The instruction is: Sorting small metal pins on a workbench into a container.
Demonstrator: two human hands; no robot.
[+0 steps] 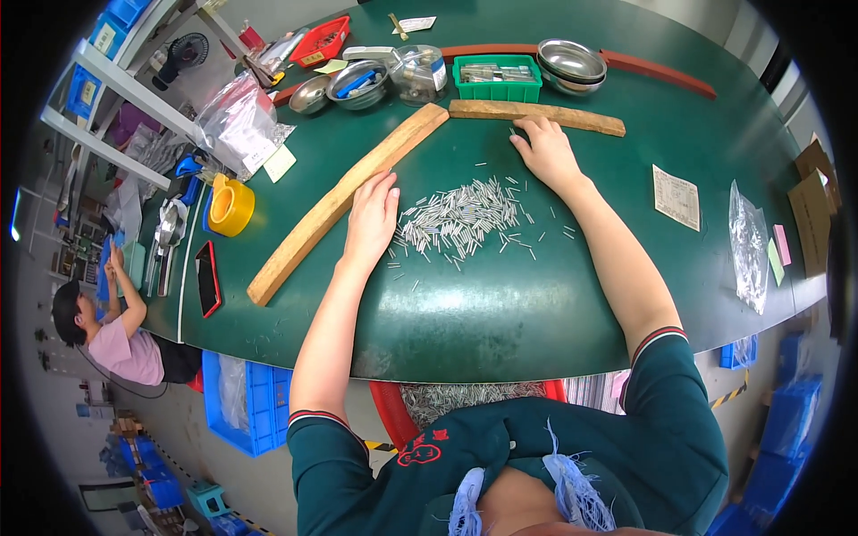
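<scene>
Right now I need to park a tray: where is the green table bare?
Between the left forearm and right forearm, from the metal pins to the near edge of the table; also between right forearm and clear bag, below the paper slip. Crowded: the far side, with green basket and stacked steel bowls.

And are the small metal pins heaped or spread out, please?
Mostly heaped: the metal pins lie piled over one another, with some scattered around.
</scene>
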